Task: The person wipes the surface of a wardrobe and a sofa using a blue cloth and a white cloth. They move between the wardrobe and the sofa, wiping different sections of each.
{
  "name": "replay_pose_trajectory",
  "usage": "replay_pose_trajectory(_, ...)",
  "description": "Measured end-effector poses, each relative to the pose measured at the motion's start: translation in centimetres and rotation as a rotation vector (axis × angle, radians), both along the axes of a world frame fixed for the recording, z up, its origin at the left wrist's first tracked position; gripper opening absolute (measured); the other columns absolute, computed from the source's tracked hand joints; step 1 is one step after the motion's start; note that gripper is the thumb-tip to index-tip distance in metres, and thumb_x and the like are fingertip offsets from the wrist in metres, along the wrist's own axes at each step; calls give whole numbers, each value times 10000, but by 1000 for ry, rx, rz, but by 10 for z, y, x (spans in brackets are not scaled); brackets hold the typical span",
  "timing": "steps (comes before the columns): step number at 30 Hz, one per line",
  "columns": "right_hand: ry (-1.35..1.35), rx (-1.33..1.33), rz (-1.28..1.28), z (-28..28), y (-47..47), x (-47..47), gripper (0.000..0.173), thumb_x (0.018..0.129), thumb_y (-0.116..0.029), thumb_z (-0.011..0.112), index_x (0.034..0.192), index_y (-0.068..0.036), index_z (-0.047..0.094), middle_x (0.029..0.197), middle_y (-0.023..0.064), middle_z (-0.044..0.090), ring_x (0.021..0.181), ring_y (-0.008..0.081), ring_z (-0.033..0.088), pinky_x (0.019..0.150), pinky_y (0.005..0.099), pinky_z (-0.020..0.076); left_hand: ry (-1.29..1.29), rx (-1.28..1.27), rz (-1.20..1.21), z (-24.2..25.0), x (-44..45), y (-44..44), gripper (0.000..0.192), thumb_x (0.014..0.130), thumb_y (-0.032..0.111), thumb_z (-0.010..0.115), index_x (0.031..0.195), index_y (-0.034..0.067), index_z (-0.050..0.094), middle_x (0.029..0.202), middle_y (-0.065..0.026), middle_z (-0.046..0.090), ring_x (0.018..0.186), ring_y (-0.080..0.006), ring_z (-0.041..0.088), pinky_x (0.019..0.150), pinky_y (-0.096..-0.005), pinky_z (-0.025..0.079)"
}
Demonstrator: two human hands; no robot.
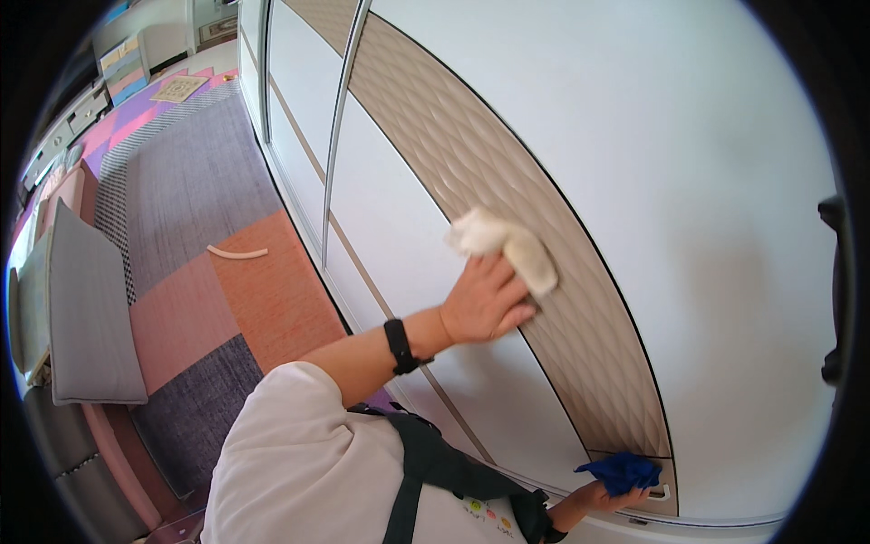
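My left hand (484, 299), with a black watch on its wrist, presses a cream cloth (506, 241) against the quilted beige band (476, 143) of a white sliding wardrobe door (646, 170). The cloth is blurred and bunched under the fingers. At the lower right, my right hand (605, 498) grips a crumpled blue cloth (622, 472). It is close to a small pale handle (663, 494) at the end of the quilted band; whether it touches the handle I cannot tell.
More wardrobe panels (299, 122) with metal frames stretch to the upper left. On the patchwork rug (272, 292) lies a curved pale strip (238, 253). A grey cushion (92, 313) rests on a pink-edged piece of furniture at left. A drawer unit (126, 71) stands farther off.
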State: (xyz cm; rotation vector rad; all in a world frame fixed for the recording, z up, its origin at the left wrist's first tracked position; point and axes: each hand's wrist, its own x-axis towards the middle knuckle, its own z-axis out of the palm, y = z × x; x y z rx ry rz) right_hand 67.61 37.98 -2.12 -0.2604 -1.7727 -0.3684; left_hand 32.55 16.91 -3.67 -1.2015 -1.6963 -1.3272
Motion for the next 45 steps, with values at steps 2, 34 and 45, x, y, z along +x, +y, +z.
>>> replay_pose_trajectory(2,12,-65,23,-1,-1,1,462,836,-104,618,1235,-35,395,1228,239,371,1093,405,454,880,458,425,55,38,105,24,-26,-3,428,803,350,535,1096,38,519,1200,-212,417,1124,-414,370,959,-559,229)
replay_pose_trajectory(34,95,-187,97,-8,-7,-4,443,852,-101,594,1242,-61,389,1262,241,345,1123,416,419,903,468,386,-83,154,243,65,-73,-21,483,815,331,504,1192,35,451,1208,-245,363,1158,-485,288,965,-570,205)
replay_pose_trajectory(45,-44,15,-122,2,-3,2,428,848,-108,600,1223,-54,401,1268,238,341,1135,412,409,896,461,397,-166,173,213,0,-66,-28,475,732,245,553,1152,34,483,1160,-192,400,1087,-407,356,954,-512,271)
